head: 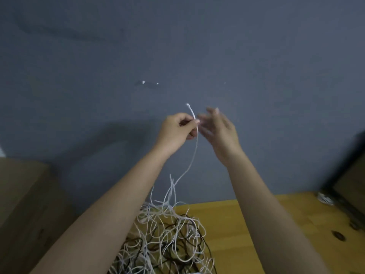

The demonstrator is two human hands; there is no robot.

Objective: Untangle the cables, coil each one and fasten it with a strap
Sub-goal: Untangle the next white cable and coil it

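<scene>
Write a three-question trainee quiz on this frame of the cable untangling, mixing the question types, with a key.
1. True or false: the left hand pinches the white cable near its free end.
2. Multiple choice: the right hand is A) gripping a strap, B) open beside the cable with fingers spread, C) resting on the table.
3. Short answer: where does the lifted cable's lower part run?

Key
1. True.
2. B.
3. Down into the tangled pile of white and dark cables on the wooden table.
</scene>
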